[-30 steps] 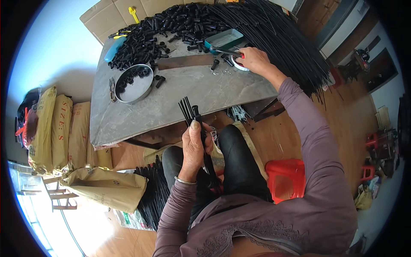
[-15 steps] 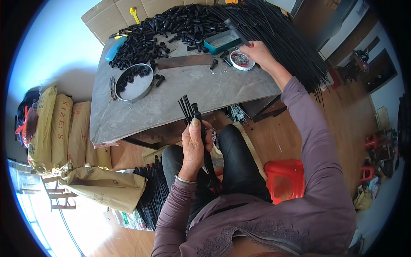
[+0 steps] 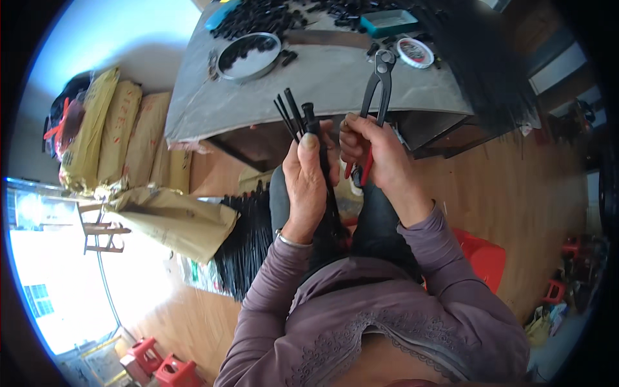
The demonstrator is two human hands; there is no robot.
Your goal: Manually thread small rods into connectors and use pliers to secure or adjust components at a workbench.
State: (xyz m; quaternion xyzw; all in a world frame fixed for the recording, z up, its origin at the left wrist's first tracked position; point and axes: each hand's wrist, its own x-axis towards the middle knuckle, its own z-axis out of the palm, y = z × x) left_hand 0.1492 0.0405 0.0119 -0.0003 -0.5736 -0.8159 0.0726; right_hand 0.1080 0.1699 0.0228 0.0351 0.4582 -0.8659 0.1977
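My left hand (image 3: pixel 303 184) is closed round several thin black rods (image 3: pixel 294 115) that fan out above the fist. Against the thumb, in the same grip, stands a black cap-like fitting (image 3: pixel 310 117). My right hand (image 3: pixel 385 151) grips a pair of pliers (image 3: pixel 381 80) with red handles, jaws pointing up toward the table. The two hands are side by side in front of the table edge, above my lap. The pliers and the rods are apart.
A grey table (image 3: pixel 193 103) holds a pile of black fittings (image 3: pixel 261 19), a round metal tray (image 3: pixel 260 66), a teal tray (image 3: pixel 387 32) and a white dish (image 3: pixel 416 64). Long black rods (image 3: pixel 477 71) overhang its right end. Sacks (image 3: pixel 122 129) stand left; a red stool (image 3: pixel 480 255) is right.
My right hand has come back from beside the white dish to near my left hand, with the pliers now plainly in it. The view has shifted, so the table appears higher.
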